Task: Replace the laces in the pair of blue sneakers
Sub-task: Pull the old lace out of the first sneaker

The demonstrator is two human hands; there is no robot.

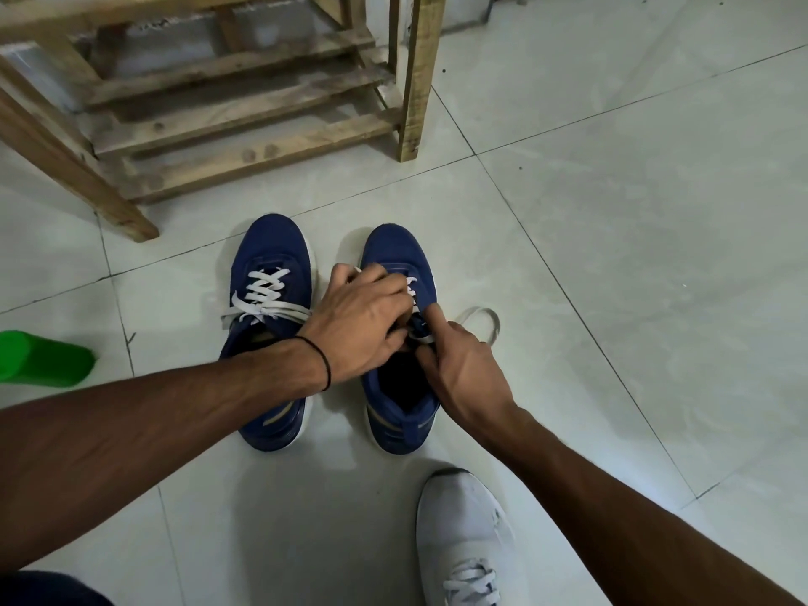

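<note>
Two blue sneakers stand side by side on the tiled floor, toes pointing away from me. The left sneaker is laced with a white lace whose ends spread out at the top. Over the right sneaker, my left hand covers the lace area, fingers curled around the lace. My right hand pinches the same white lace at the tongue, index finger raised. A loop of that lace lies on the floor to the right of the shoe.
A wooden rack stands just beyond the sneakers. A green plastic object lies at the left edge. A white sneaker on my foot is at the bottom, near the right blue shoe's heel.
</note>
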